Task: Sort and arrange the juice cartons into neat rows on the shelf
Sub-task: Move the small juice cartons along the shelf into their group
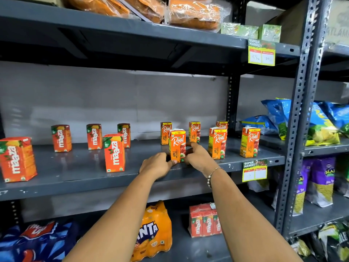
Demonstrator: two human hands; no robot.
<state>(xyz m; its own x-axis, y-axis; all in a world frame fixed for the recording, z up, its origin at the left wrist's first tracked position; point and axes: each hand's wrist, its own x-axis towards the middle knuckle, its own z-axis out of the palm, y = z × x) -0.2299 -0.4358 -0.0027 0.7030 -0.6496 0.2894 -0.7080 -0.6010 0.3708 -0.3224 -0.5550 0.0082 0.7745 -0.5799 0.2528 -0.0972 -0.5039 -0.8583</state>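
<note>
Head view: a person's left hand (157,164) and right hand (198,155) close on one Real apple juice carton (177,146) standing upright near the front edge of a grey metal shelf (75,178), fingers and thumbs pinching its lower sides from either flank. Six Real cartons stand on the right half of the shelf: three along the back, three nearer the front, counting the one being held. Five Maaza cartons (114,153) occupy the left half, three toward the back, one forward of them and one at the far left near the front edge. A beaded bracelet (212,175) circles the right wrist. Two yellow price tags (261,52) hang from the shelf edges.
</note>
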